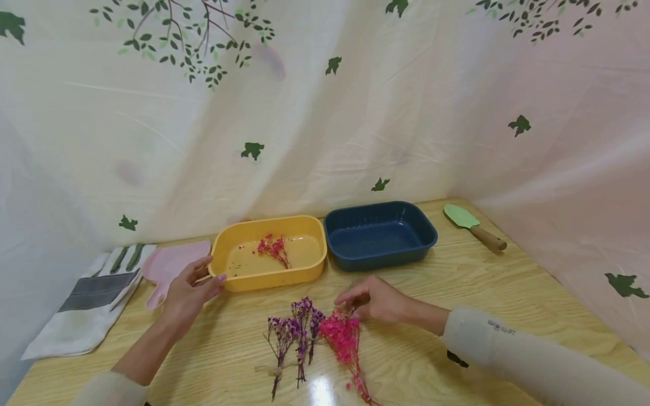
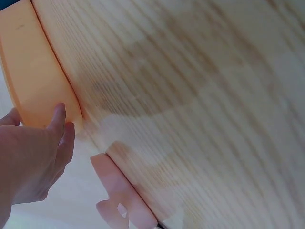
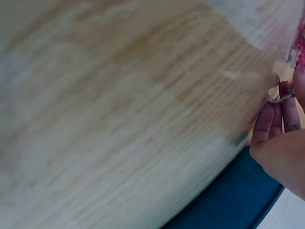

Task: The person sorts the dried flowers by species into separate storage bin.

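Observation:
My left hand [image 1: 188, 287] holds the near left corner of a yellow tray [image 1: 274, 277], thumb and fingers on either side of it. A sprig of pink dried flowers [image 1: 274, 250] lies inside that tray. Above the table, my right hand [image 1: 378, 299] is at the upper end of a bunch of pink dried flowers [image 1: 342, 337]. In the right wrist view its fingertips pinch a thin pale strand [image 3: 281, 99]; whether stem or tie, I cannot tell. Several purple dried flower sprigs [image 1: 301, 327] lie just left of the pink bunch.
A dark blue tray [image 1: 381, 261] stands against the yellow one's right side. Farther right lies a green trowel [image 1: 469, 223] with a wooden handle. At the left are a pink dustpan-shaped piece [image 1: 175, 259] and white-and-grey gloves [image 1: 96, 293]. A patterned curtain closes off the back.

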{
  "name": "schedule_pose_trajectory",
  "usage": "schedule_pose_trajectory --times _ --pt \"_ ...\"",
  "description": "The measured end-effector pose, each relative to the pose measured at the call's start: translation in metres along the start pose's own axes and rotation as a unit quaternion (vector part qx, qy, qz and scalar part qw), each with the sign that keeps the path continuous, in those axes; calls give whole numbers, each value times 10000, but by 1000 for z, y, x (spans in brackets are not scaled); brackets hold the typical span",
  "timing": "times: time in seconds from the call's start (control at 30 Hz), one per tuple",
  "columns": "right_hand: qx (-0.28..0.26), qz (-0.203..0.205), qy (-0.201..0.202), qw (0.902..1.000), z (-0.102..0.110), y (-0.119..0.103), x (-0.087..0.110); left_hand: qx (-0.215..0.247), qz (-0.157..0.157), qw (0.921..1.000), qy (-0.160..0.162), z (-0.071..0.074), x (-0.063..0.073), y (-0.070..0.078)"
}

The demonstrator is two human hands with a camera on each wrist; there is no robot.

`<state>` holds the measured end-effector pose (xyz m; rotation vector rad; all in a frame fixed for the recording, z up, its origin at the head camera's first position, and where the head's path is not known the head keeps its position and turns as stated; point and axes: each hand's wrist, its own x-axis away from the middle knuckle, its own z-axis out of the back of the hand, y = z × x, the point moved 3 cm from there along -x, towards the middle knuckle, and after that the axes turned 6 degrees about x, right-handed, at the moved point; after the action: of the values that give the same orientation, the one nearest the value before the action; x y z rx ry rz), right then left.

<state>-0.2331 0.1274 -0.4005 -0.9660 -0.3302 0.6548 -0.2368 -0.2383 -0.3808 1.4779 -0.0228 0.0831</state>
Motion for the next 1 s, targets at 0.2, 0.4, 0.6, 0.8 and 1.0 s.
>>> schedule_pose_trajectory --times 0.2,0.4,0.6,0.8,1.0 --pt "702 106 217 9972 1 -3 2 -89 64 9999 16 0 0 1" --pt "629 63 622 9961 16 -10 8 -232 136 9996 23 0 -1 1" --pt "-187 -138 900 9957 30 -25 11 -143 83 9999 -10 0 0 2" --pt "-1124 -688 871 9874 30 -32 11 -212 121 9997 -10 0 0 1" --pt "-1493 -972 814 9806 24 -40 1 -290 169 9994 -20 1 -1 0"
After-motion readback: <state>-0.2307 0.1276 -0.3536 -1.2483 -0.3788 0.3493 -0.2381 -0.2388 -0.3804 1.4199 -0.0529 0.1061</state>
